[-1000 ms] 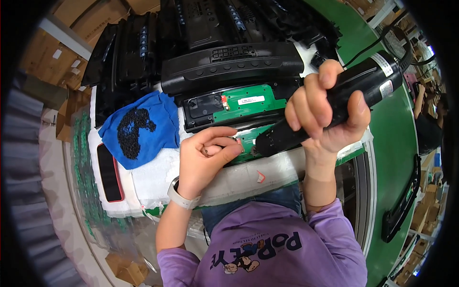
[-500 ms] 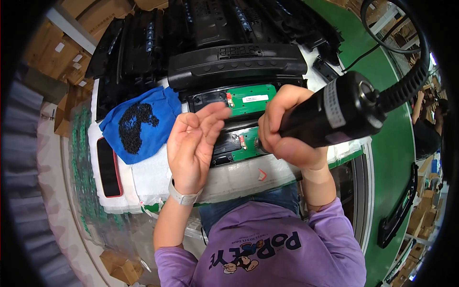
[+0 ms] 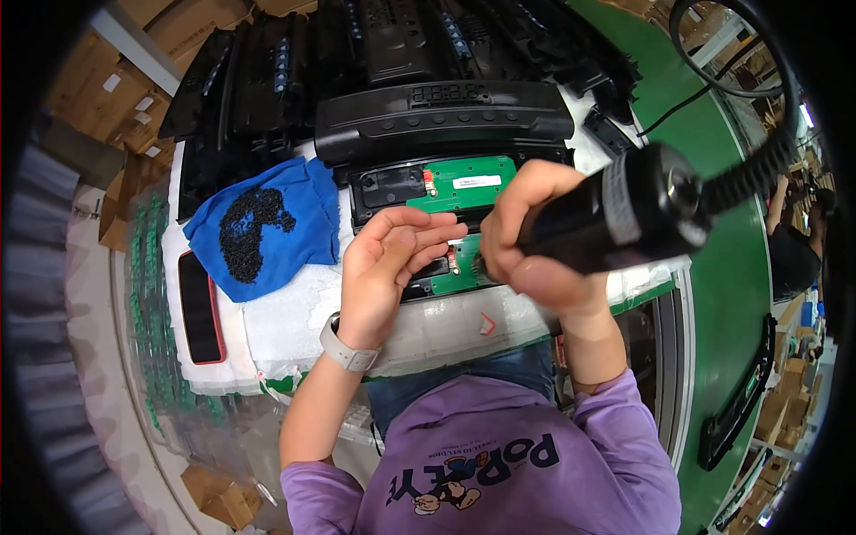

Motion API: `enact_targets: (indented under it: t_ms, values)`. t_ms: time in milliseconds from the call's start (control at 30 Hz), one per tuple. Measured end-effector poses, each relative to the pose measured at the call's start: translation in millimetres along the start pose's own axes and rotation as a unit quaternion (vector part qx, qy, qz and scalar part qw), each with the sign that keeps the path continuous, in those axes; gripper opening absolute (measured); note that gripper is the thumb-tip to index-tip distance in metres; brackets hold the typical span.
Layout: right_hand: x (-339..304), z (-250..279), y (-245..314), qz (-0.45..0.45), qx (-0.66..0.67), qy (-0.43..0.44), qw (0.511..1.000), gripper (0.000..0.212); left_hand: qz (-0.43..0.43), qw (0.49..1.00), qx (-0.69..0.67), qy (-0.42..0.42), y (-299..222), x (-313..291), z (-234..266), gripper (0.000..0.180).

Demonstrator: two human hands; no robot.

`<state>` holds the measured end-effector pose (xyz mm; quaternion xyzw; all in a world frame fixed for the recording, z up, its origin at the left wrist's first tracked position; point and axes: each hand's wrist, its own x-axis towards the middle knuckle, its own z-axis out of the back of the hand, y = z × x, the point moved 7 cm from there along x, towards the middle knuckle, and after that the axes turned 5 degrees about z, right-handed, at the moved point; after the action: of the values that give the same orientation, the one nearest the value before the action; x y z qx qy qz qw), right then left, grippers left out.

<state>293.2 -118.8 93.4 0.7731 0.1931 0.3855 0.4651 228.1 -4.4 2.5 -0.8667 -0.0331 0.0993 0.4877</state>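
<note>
My right hand (image 3: 535,236) is wrapped round a black electric screwdriver (image 3: 615,209) with a thick ribbed cord at its rear. Its tip is hidden by the hand, over the right end of the lower green circuit board (image 3: 459,283). That board sits in a black plastic panel. Palm partly up, my left hand (image 3: 388,263) reaches over the board's left side, fingers stretched toward the screwdriver; nothing shows in it. Just beyond lies a second green circuit board (image 3: 477,185) with a white label, in its own black panel.
A blue cloth (image 3: 303,192) at left carries a heap of tiny black screw-like pieces (image 3: 245,236). Beside it lies a phone (image 3: 203,308) with a red edge. Long black panels (image 3: 446,125) fill the table's far side. A cord loops at upper right.
My left hand has moved right and slightly lower, and its fingers now stretch over the lower board. The right hand and screwdriver have barely shifted.
</note>
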Motion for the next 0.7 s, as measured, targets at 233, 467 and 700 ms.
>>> enact_targets:
  t_ms: [233, 467, 700]
  values:
    - [13.6, 33.1, 19.9, 0.147, 0.251, 0.038, 0.956, 0.035, -0.023, 0.999, 0.022, -0.013, -3.8, -4.3, 2.2, 0.027]
    - [10.0, 47.5, 24.6, 0.195, 0.307, -0.006, 0.932, 0.039, -0.057, 0.994, 0.064, -0.069, -9.1, -5.5, 6.4, 0.033]
    - [3.7, 29.4, 23.0, 0.23, 0.263, -0.025, 0.937, 0.038, -0.041, 0.998, 0.01, -0.047, 1.2, -3.9, 8.0, 0.034]
